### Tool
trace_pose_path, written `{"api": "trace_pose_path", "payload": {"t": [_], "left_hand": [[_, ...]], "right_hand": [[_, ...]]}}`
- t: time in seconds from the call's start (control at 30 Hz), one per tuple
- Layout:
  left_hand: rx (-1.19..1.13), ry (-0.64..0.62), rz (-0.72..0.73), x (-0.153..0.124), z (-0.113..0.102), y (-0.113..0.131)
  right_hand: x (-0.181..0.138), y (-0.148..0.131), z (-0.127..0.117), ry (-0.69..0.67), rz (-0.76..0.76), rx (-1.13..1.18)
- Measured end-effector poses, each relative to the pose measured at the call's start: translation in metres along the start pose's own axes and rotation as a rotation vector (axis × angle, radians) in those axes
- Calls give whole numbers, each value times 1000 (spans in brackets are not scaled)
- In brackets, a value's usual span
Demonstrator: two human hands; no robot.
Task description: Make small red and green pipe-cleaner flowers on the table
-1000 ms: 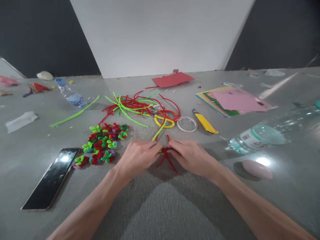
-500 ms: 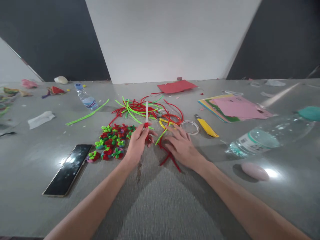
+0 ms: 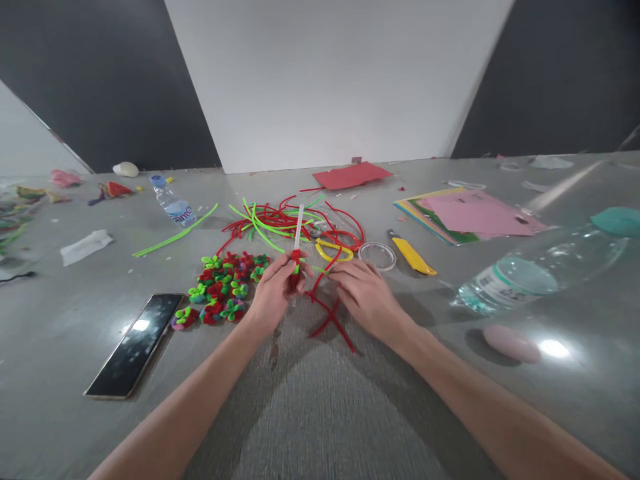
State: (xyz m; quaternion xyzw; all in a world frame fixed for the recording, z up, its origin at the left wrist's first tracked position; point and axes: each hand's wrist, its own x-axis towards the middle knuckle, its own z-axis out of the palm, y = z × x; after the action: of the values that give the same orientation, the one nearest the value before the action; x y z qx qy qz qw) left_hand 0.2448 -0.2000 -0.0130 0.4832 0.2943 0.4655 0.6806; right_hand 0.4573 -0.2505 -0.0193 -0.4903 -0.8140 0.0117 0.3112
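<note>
My left hand point(image 3: 273, 293) is closed around a thin white stick point(image 3: 299, 225) that stands upright, with red pipe cleaner wound round its lower part point(image 3: 296, 259). My right hand point(image 3: 363, 293) rests just to the right, fingers curled on the red and green pipe cleaner ends point(image 3: 320, 273) that lead to the stick. Loose red pipe cleaner pieces point(image 3: 333, 320) cross on the table below both hands. A pile of small red and green pipe cleaner flowers point(image 3: 223, 287) lies to the left of my left hand.
A tangle of red and green pipe cleaners point(image 3: 285, 220), yellow-handled scissors point(image 3: 333, 251), a tape roll point(image 3: 377, 255) and a yellow knife point(image 3: 413, 255) lie behind. A phone point(image 3: 135, 343) is at left, bottles point(image 3: 540, 267) point(image 3: 173, 202) at right and back left, coloured paper point(image 3: 465, 213) at back right.
My left hand lifted from the table, raising the white stick upright. My right hand stayed low on the pipe cleaner. The camera view shifted slightly.
</note>
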Motion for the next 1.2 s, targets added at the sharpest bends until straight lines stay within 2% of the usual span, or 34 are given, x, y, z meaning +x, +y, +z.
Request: {"api": "trace_pose_path", "payload": {"t": [0.17,0.27,0.6,0.9,1.2], "left_hand": [[86,43,85,0,-2,2],[215,36,112,-2,1,4],[578,1,192,-10,9,4],[761,-50,250,-14,12,6],[806,-92,305,-23,14,12]], "right_hand": [[-5,-3,-17,158,148,128],[-6,-8,-22,211,225,218],[-8,-19,-22,119,262,246],[-9,-28,-27,112,260,294],[-9,-30,-25,116,255,333]]}}
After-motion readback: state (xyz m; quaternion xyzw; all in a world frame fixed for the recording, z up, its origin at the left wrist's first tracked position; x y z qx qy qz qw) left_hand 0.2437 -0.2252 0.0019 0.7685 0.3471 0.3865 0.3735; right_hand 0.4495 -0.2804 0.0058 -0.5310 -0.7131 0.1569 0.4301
